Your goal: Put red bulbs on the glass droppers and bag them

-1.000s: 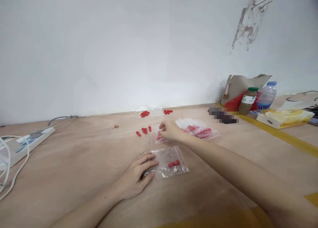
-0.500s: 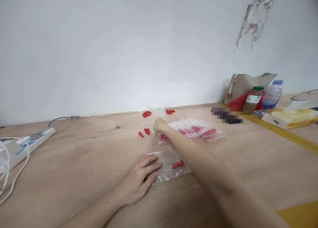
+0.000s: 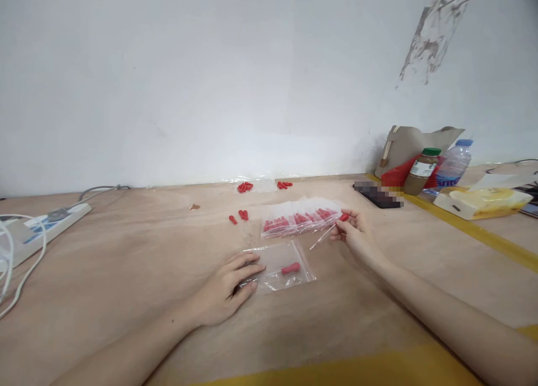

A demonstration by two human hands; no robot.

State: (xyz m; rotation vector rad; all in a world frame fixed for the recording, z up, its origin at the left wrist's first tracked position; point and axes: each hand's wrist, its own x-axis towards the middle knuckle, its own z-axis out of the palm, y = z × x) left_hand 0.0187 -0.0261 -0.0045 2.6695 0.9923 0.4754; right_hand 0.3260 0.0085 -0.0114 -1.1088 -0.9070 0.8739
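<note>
My left hand (image 3: 233, 282) lies with fingers spread on the left part of a clear zip bag (image 3: 273, 285). Inside the bag is a dropper with a red bulb (image 3: 291, 268). Right of the bag's far corner, my right hand (image 3: 353, 232) pinches a dropper (image 3: 323, 238) near its red bulb, the thin clear tube slanting down to the left. Beyond the zip bag, loose red-bulbed droppers (image 3: 244, 215) lie on the table. A row of overlapping filled bags (image 3: 300, 218) lies just left of my right hand.
Two clusters of red bulbs (image 3: 245, 187) lie by the wall on clear plastic. At right are a phone (image 3: 380, 196), a green-capped bottle (image 3: 421, 172), a water bottle (image 3: 454, 164), a bag (image 3: 406, 142) and a tissue pack (image 3: 483, 201). A power strip (image 3: 63, 221) with cables lies left.
My right hand has moved right and nearer, from beside the loose droppers to past the row of bags, and now shows a dropper in its fingers. My left hand stays on the bag.
</note>
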